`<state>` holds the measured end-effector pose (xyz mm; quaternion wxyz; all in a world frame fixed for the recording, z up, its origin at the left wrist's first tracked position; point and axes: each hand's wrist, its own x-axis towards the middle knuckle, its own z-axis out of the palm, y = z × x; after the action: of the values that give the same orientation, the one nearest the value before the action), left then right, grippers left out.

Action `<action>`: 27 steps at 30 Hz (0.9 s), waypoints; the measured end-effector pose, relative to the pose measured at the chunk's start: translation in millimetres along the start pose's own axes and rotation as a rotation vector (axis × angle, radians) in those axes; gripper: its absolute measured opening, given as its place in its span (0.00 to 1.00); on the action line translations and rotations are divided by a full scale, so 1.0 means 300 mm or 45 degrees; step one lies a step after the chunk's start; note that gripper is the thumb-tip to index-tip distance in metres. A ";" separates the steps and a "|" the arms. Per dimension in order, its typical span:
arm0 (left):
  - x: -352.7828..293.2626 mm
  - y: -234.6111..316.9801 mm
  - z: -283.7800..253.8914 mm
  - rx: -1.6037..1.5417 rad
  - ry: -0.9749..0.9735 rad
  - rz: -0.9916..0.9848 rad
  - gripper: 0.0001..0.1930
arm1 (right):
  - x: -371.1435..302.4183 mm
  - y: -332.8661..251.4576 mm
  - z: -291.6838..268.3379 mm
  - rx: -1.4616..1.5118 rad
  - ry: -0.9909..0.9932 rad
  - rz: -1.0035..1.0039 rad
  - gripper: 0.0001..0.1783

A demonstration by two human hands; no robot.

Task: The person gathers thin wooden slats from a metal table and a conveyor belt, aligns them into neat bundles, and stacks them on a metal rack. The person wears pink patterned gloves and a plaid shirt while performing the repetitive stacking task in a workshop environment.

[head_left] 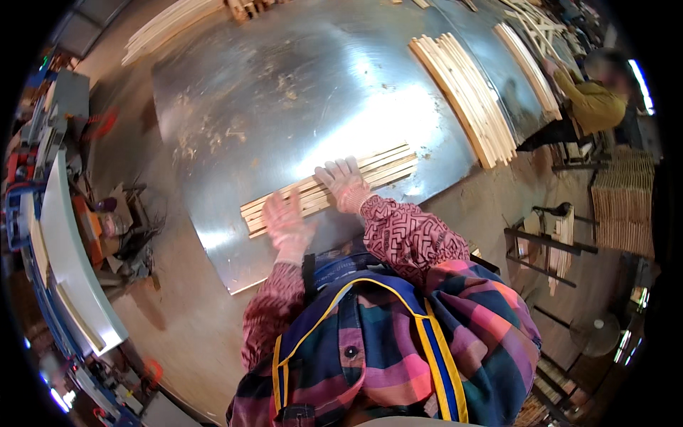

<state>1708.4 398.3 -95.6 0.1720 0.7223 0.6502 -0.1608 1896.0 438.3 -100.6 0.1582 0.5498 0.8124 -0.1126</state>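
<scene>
Several narrow wooden strips (384, 165) lie side by side on a shiny metal-topped table (270, 92), near its front edge. My left hand (288, 219), in a pale glove, is over the left part of the strips, fingers spread and slightly blurred. Further right, my gloved right hand (344, 183) rests across the middle of the strips, its fingers stretched out over them. Neither hand is wrapped round a strip. The strips' right ends are a little uneven.
A larger stack of wooden strips (466, 99) lies at the table's right side. Past it, a person in a yellow-green top (594, 103) stands by more strips (528, 67). Long boards (171, 28) lie at the far left. Sawdust (206, 117) is scattered over the tabletop.
</scene>
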 end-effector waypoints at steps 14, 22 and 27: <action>0.390 0.086 -0.066 -0.123 0.054 0.373 0.51 | -0.732 0.552 0.261 0.740 -0.086 1.541 0.50; 0.434 0.070 -0.263 0.691 -0.099 -0.122 0.57 | -0.760 1.270 0.352 0.750 0.327 1.637 0.43; 0.581 0.516 -0.138 0.089 0.314 0.376 0.50 | -0.678 1.696 0.286 0.675 0.425 1.629 0.38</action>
<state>1880.6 556.5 -132.3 0.0874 0.8296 0.5474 -0.0665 2450.4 421.5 -107.1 -0.0723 0.9487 0.2890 -0.1059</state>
